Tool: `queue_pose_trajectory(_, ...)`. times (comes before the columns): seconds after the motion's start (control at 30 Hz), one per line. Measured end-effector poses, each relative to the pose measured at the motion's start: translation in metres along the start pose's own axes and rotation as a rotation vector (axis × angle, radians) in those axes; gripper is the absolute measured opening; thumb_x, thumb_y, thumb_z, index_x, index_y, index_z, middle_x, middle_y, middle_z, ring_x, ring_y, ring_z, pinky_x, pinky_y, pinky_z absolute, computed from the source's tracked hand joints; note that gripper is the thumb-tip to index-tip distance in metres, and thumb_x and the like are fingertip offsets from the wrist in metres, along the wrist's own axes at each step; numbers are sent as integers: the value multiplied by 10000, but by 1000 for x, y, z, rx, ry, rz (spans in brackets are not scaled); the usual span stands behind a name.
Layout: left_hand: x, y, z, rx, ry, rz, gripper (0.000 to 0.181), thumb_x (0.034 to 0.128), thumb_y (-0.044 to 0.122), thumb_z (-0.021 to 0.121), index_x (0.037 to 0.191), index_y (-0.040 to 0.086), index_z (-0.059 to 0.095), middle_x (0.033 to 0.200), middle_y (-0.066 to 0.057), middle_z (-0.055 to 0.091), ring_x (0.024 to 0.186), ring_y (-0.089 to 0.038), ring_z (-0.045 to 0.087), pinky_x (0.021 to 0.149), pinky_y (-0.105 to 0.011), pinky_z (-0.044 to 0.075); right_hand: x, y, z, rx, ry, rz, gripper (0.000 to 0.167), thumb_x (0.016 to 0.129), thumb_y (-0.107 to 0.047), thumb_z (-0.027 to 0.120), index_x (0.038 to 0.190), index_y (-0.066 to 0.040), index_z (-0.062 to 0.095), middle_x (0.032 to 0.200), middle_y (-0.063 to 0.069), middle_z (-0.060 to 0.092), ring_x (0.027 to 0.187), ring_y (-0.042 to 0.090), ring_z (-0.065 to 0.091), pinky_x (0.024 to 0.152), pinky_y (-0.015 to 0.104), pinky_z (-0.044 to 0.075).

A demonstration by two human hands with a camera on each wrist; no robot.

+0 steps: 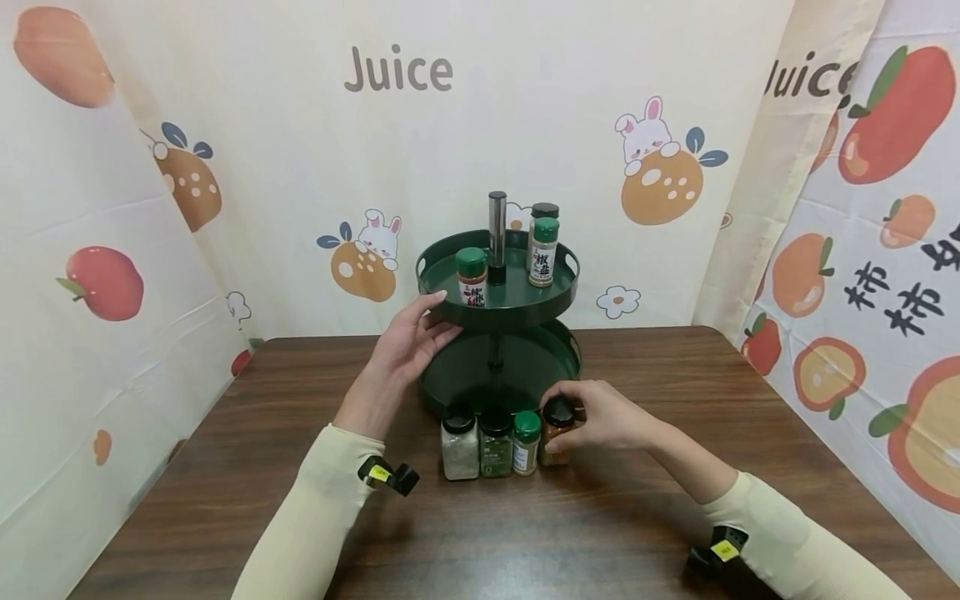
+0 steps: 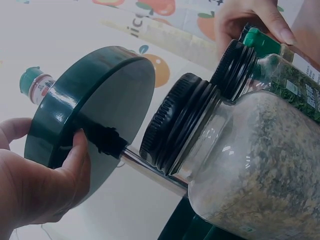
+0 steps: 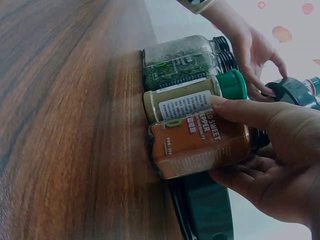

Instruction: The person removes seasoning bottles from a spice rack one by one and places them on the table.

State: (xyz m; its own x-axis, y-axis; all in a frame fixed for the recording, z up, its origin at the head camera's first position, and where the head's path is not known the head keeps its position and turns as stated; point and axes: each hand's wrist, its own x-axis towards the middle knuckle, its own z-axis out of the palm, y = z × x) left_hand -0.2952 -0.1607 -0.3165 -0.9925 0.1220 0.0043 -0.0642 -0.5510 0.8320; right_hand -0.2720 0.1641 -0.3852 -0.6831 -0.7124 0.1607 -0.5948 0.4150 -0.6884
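Note:
A green two-tier round rack [image 1: 517,315] stands at the back of the table. My left hand [image 1: 408,337] grips the left rim of its upper tier, thumb at the top edge and fingers below, also plain in the left wrist view. My right hand [image 1: 607,417] pinches a black-capped jar of orange-red powder [image 3: 200,145] at the right end of a front row. Left of it, side by side, stand a green-capped jar [image 1: 526,450], a black-capped jar of green flakes [image 1: 496,454] and a black-capped jar of pale grains [image 1: 460,454].
On the upper tier are a green-capped red jar [image 1: 472,279] at the left front, a green-capped pale jar [image 1: 543,257] at the right and a black-capped one behind that. A metal post [image 1: 497,233] rises from the centre. Printed curtains hang behind the wooden table [image 1: 300,400] and along both sides.

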Motion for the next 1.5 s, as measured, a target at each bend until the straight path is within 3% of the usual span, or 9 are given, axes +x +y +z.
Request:
queue_pose_trajectory(0.23,-1,0,2,2,-3,-2,659,1080,199,601,1643,120,268,1503,-184,445,1282,-273,542,1157,-426,451,-1,-2,-3,12,-4,21,467,851,-332,918,1222,-164,688,1063,-18,702,965,169,668,873,279,598)
queue_pose_trajectory(0.47,-1,0,1,5,-7,2,654,1081,203,595,1643,126,270,1510,-181,439,1280,-274,539,1158,-428,451,-3,-10,-16,52,28,37,494,866,-318,905,1265,-122,691,1155,-13,732,1080,170,703,1009,383,580)
queue_pose_trajectory(0.63,-1,0,0,11,-11,3,683,1083,210,591,1660,116,238,1513,-182,432,1285,-276,532,1163,-429,446,-6,-16,-26,58,51,18,475,872,-293,901,1262,-122,692,1237,64,729,1154,188,696,1029,433,568)
queue_pose_trajectory(0.97,-1,0,1,2,-14,-6,694,1092,212,582,1671,115,212,1527,-182,419,1313,-278,514,1169,-423,437,-11,-21,-37,88,90,4,397,898,-255,878,1236,-153,696,1205,2,732,1172,353,689,994,315,579)
queue_pose_trajectory(1.23,-1,1,1,1,-17,-8,699,1094,212,587,1670,114,201,1558,-193,400,1297,-276,521,1174,-429,432,-10,-20,-38,9,160,-41,354,909,-239,868,1226,-204,714,1191,-45,733,1109,146,704,945,337,597)
queue_pose_trajectory(1.5,0,0,0,-1,-18,-4,692,1091,210,589,1665,118,215,1552,-193,406,1295,-277,521,1175,-427,432,-6,-24,-42,15,164,-49,354,929,-256,849,1252,-221,707,1223,-62,726,1164,201,701,980,321,586)
